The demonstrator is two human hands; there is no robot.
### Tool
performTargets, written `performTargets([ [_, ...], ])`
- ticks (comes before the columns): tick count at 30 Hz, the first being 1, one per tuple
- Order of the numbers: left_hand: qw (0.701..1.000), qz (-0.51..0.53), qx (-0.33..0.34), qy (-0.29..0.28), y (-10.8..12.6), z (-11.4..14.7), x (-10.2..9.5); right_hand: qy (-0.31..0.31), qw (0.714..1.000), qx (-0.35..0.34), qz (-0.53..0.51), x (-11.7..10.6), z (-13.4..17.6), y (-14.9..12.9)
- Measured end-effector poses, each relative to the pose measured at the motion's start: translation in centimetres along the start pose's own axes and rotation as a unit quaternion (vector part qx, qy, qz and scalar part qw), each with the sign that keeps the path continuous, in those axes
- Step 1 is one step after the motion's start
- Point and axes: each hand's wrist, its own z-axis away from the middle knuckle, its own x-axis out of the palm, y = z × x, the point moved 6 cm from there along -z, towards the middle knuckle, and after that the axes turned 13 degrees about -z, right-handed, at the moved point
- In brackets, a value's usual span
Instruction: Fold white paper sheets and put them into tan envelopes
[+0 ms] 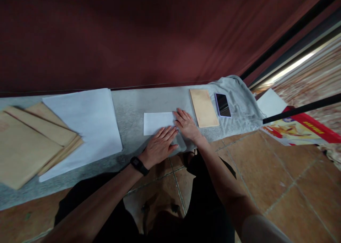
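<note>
A small white rectangle of paper [156,121], seemingly folded, lies flat on the grey cloth [133,104] in front of me. My left hand [160,146], with a black band on its wrist, rests palm down along the paper's near edge, fingers stretched out. On the paper's right end lies my right hand [187,125], also flat with fingers extended, covering that end. The fingertips of both hands are close together. Just right of my right hand is a brown envelope [204,108], apart from it.
A phone [223,105] lies beyond the envelope. At the left, large white sheets [90,126] sit partly under several brown envelopes [29,143]. A dark red wall [149,37] runs behind the narrow surface. A colourful box [298,129] stands at the right, past a black bar [303,108].
</note>
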Motion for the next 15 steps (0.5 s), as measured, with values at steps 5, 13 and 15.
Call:
performTargets([
  [5, 1.0, 0.011, -0.003, -0.001, -0.3, -0.4, 0.0, -0.001, 1.0, -0.004, 0.0, 0.1, -0.2, 0.1],
  [13, 0.999, 0.008, -0.049, 0.001, -1.5, -0.8, 0.1, -0.003, 1.0, -0.006, -0.002, 0.0, -0.1, 0.0],
  [15, 0.998, 0.006, -0.056, 0.002, -1.9, -1.0, 0.3, -0.004, 1.0, -0.007, -0.002, -0.1, -0.1, -0.1],
])
